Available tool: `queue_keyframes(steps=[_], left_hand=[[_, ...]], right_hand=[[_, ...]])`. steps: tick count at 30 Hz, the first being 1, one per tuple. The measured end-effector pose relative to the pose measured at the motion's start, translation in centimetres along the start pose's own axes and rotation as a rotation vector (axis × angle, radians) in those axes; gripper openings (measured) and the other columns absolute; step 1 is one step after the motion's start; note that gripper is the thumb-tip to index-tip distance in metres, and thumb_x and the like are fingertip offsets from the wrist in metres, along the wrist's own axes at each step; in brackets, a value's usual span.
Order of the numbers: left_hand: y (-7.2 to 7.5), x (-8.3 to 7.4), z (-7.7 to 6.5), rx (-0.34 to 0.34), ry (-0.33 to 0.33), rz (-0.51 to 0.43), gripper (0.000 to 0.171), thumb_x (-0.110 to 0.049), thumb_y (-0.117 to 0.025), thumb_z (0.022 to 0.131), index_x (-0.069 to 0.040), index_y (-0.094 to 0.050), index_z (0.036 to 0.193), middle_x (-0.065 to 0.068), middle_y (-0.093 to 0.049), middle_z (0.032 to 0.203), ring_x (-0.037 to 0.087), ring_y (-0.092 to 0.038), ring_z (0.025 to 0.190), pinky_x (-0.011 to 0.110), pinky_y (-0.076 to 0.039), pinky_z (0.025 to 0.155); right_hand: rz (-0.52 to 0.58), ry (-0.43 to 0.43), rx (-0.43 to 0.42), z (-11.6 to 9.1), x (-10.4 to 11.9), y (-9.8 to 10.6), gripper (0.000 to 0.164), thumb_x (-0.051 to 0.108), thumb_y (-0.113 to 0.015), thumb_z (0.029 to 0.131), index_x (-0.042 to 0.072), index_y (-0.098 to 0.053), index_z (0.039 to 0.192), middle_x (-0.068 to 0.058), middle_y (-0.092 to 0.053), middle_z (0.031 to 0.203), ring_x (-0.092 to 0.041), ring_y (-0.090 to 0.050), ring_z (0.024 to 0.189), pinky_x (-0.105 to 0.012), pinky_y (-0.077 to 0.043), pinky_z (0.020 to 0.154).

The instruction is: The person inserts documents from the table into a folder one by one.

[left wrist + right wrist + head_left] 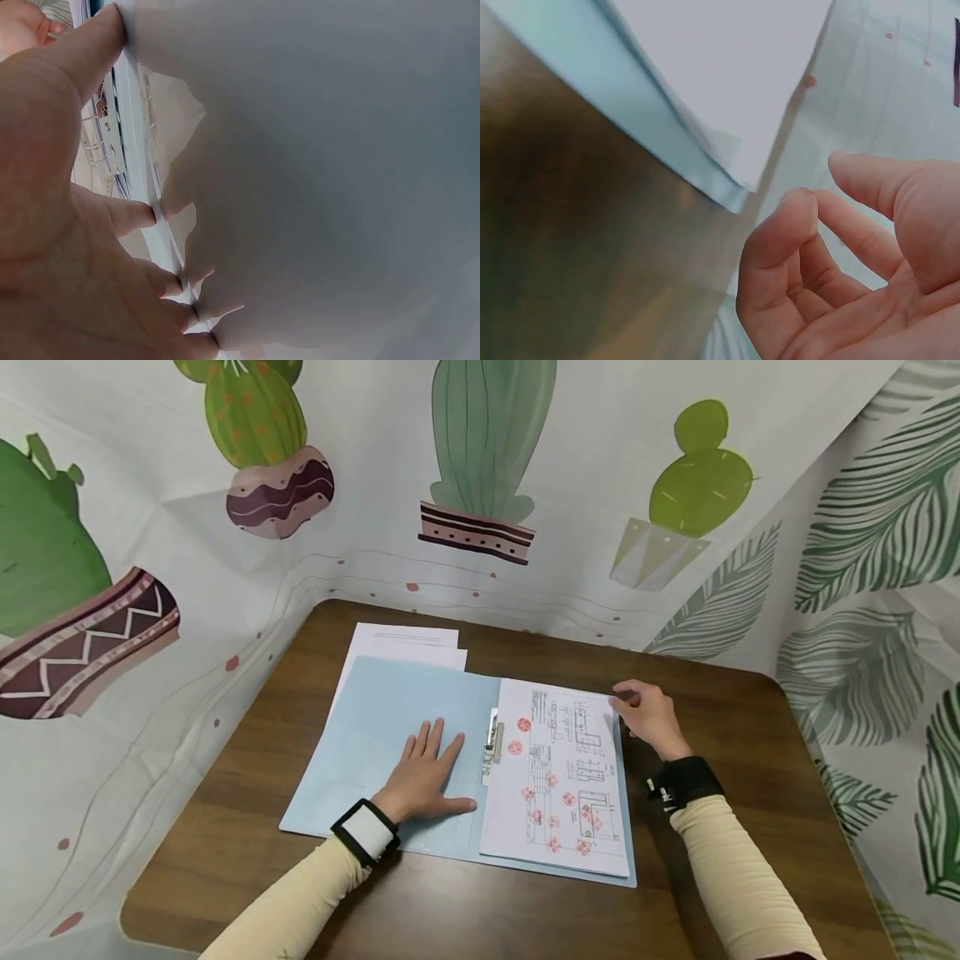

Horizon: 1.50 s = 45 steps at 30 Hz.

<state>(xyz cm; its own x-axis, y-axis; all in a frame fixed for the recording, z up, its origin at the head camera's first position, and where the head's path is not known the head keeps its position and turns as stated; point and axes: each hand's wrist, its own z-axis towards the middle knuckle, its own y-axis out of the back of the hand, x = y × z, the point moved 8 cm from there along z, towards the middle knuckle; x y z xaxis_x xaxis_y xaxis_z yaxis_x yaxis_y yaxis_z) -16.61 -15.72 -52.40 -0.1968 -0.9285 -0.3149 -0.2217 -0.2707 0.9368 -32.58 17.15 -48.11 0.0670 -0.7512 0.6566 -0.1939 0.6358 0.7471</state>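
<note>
A light blue folder (352, 752) lies spread wide on the table. My left hand (426, 781) rests on its bare left cover, palm down with fingers and thumb spread. Along the fold sits a metal clip (493, 739). Printed sheets (555, 768) with line drawings and red stamps cover the right side. My right hand (651, 714) is at the top right corner of these sheets. In the right wrist view, its fingers are loosely bent beside the paper corner (739, 161), thumb apart from the forefinger, with nothing between them.
More white sheets (408, 637) stick out from under the folder's top left. The brown wooden table (465, 910) has rounded corners. A cloth (375, 510) printed with cacti hangs behind it, and leaf patterns appear on the right.
</note>
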Motion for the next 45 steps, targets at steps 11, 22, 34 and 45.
queue_keyframes(steps=[11, 22, 34, 45], left_hand=[[0.1, -0.1, 0.1, 0.003, -0.006, -0.029, 0.11, -0.067, -0.078, 0.079, -0.005, -0.036, 0.159, 0.031, -0.011, 0.167, 0.052, -0.008, 0.153, 0.066, -0.016, 0.119], [2.1, 1.6, 0.7, -0.003, -0.04, -0.125, 0.092, -0.053, -0.074, 0.091, -0.002, -0.038, 0.157, 0.031, -0.025, 0.163, 0.049, -0.026, 0.15, 0.062, -0.024, 0.118], [10.2, 7.8, 4.3, -0.137, -0.051, -0.043, 0.068, -0.036, -0.066, 0.101, 0.005, -0.045, 0.151, 0.036, -0.039, 0.154, 0.052, -0.044, 0.137, 0.061, -0.036, 0.111], [12.6, 16.4, 9.3, -0.187, 0.093, 0.076, 0.058, -0.033, -0.06, 0.105, 0.005, -0.05, 0.147, 0.035, -0.039, 0.154, 0.054, -0.042, 0.138, 0.061, -0.035, 0.112]], right_hand=[[0.017, 0.1, -0.005, 0.4, 1.1, -0.4, 0.045, 0.025, -0.063, 0.104, 0.008, -0.056, 0.144, -0.021, -0.065, 0.119, -0.038, -0.06, 0.11, -0.044, -0.05, 0.083], [0.012, 0.112, 0.044, -1.8, 0.5, -1.6, 0.042, 0.024, -0.064, 0.103, 0.006, -0.059, 0.14, -0.018, -0.068, 0.115, -0.033, -0.062, 0.099, -0.039, -0.049, 0.074], [-0.007, 0.183, -0.014, -3.6, 2.7, -4.1, 0.049, 0.022, -0.067, 0.102, 0.005, -0.055, 0.146, -0.024, -0.062, 0.13, -0.037, -0.061, 0.108, -0.048, -0.049, 0.085], [0.01, 0.29, 0.042, -5.4, 7.4, -7.8, 0.065, 0.025, -0.072, 0.099, 0.006, -0.045, 0.154, -0.021, -0.045, 0.154, -0.041, -0.041, 0.142, -0.059, -0.038, 0.11]])
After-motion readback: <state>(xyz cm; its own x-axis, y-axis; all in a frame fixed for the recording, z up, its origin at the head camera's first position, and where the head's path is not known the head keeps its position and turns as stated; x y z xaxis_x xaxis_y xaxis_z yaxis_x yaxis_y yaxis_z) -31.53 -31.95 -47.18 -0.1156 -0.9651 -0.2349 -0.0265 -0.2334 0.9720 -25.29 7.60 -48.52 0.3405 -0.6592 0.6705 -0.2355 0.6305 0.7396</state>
